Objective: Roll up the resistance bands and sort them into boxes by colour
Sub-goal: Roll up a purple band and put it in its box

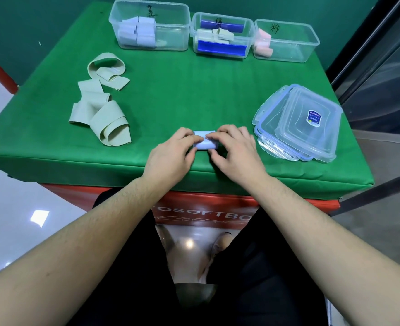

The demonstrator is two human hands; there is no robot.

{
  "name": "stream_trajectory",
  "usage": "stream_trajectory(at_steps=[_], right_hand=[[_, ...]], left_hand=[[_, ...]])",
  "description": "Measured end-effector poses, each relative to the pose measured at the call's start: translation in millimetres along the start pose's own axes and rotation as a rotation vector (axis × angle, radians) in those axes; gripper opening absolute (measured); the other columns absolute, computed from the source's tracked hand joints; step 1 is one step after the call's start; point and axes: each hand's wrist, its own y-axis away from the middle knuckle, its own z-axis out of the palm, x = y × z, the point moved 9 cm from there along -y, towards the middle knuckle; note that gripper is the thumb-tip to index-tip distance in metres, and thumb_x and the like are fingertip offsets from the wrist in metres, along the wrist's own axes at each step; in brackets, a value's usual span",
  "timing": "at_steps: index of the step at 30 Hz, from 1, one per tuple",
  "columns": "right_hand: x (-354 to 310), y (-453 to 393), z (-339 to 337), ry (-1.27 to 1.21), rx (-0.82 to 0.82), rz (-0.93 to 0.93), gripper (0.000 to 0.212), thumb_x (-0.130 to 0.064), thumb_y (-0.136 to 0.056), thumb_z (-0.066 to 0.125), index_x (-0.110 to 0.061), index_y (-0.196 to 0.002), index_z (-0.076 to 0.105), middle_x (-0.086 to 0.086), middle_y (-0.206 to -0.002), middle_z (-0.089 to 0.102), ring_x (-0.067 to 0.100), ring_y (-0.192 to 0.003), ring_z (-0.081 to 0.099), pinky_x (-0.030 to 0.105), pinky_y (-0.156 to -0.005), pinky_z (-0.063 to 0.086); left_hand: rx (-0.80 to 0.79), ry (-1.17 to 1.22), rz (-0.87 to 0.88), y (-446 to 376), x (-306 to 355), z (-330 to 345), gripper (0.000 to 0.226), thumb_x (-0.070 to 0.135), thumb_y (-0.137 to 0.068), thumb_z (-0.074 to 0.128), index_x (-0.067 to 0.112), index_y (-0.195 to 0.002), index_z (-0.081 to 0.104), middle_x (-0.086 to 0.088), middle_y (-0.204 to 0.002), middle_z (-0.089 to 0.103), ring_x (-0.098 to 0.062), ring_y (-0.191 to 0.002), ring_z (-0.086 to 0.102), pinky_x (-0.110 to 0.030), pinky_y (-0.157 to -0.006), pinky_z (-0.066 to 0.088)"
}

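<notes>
1. Left hand [170,154] and right hand [235,151] curl their fingers [214,137] around a pale blue rolled band [204,143], pinned between them at the desk [182,90] front edge;
2. Loose beige bands [100,102] lie left of the fingers; three boxes [220,35] stand beyond.

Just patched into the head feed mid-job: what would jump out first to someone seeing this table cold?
Both hands, left hand and right hand, grip a pale blue rolled band at the near edge of the green table. Loose beige bands sprawl unrolled at the left. Three clear boxes line the far edge, and stacked lids sit at the right.
</notes>
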Motion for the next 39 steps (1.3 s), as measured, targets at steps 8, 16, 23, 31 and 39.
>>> stream_trajectory(at_steps=[8, 16, 23, 31, 39], right_hand=[[3.6, -7.2, 1.6, 0.005, -0.035, 0.010, 0.027, -0.032, -0.089, 0.066, -0.026, -0.115, 0.068, -0.010, -0.110, 0.063, 0.021, -0.098, 0.047, 0.042, -0.086, 0.039], [7.0, -13.5, 6.8, 0.019, -0.077, 0.021, 0.032, -0.034, -0.092, 0.065, -0.028, -0.123, 0.066, -0.010, -0.114, 0.062, 0.020, -0.101, 0.047, 0.037, -0.084, 0.033], [2.1, -0.6, 0.7, 0.062, -0.026, -0.031, 0.029, -0.034, -0.091, 0.066, -0.025, -0.119, 0.067, -0.008, -0.108, 0.064, 0.022, -0.096, 0.049, 0.038, -0.080, 0.036], [-0.8, 17.7, -6.2, 0.079, 0.002, -0.070, 0.030, -0.035, -0.090, 0.064, -0.025, -0.118, 0.067, -0.008, -0.105, 0.063, 0.022, -0.093, 0.049, 0.039, -0.080, 0.038], [0.3, 15.2, -9.7, 0.068, 0.044, -0.031, 0.028, -0.032, -0.086, 0.067, -0.028, -0.114, 0.067, -0.007, -0.108, 0.060, 0.020, -0.096, 0.045, 0.037, -0.078, 0.036]], left_hand=[[-0.002, -0.034, 0.003, -2.0, 1.9, 0.9, 0.031, 0.036, -0.096, 0.055, 0.033, -0.127, 0.059, 0.014, -0.123, 0.050, -0.026, -0.083, 0.063, -0.034, -0.063, 0.047], [-0.020, -0.047, 0.012, -14.4, 1.6, 0.7, 0.031, 0.039, -0.094, 0.058, 0.033, -0.125, 0.060, 0.013, -0.120, 0.055, -0.022, -0.093, 0.063, -0.032, -0.068, 0.046], [0.019, -0.056, 0.097, -5.6, 9.5, -2.9, 0.026, 0.040, -0.095, 0.059, 0.030, -0.119, 0.064, 0.012, -0.114, 0.058, -0.020, -0.084, 0.064, -0.031, -0.060, 0.047], [0.063, -0.056, 0.148, 11.3, 15.7, -4.5, 0.022, 0.035, -0.092, 0.063, 0.032, -0.113, 0.064, 0.014, -0.111, 0.060, -0.017, -0.080, 0.065, -0.032, -0.054, 0.053], [0.008, -0.046, 0.093, 7.9, 11.8, 1.2, 0.026, 0.040, -0.096, 0.055, 0.035, -0.122, 0.060, 0.017, -0.119, 0.053, -0.019, -0.083, 0.064, -0.031, -0.059, 0.048]])
